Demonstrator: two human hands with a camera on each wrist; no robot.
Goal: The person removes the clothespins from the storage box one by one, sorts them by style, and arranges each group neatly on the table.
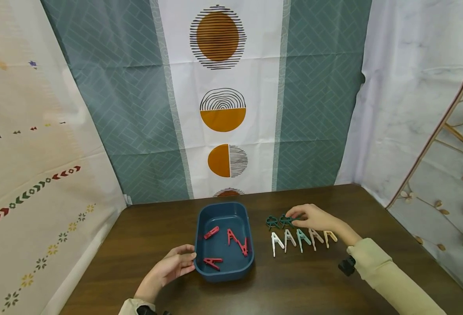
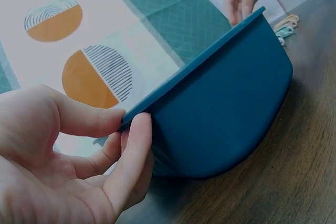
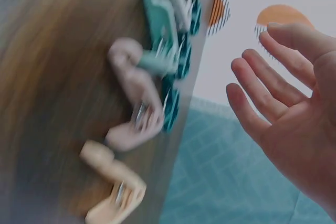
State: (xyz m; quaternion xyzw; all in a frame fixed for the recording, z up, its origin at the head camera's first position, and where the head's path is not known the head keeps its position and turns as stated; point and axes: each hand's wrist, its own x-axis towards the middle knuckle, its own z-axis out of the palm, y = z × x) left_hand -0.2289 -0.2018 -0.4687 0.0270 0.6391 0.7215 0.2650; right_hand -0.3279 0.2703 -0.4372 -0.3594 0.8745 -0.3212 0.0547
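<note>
My left hand [image 1: 172, 266] pinches the left rim of a dark blue plastic basin [image 2: 220, 98], thumb on top and fingers under the edge. Inside the basin lie several red clothespins [image 1: 213, 262]. Above the back row of dark green clips [image 1: 272, 222] is my right hand [image 3: 294, 87], its fingers loosely spread with nothing between them. It partly covers that row in the head view. In front stands a row of clothespins: white ones, a mint green clothespin [image 3: 160, 19], a pale pink clothespin [image 3: 137, 95] and a yellow clothespin [image 1: 329, 237] at the right end.
Everything rests on a dark brown wooden table [image 1: 294, 288]. Patterned cloths hang around it, with a green and white curtain [image 1: 318, 109] behind the far edge. The basin stands left of the clothespin rows.
</note>
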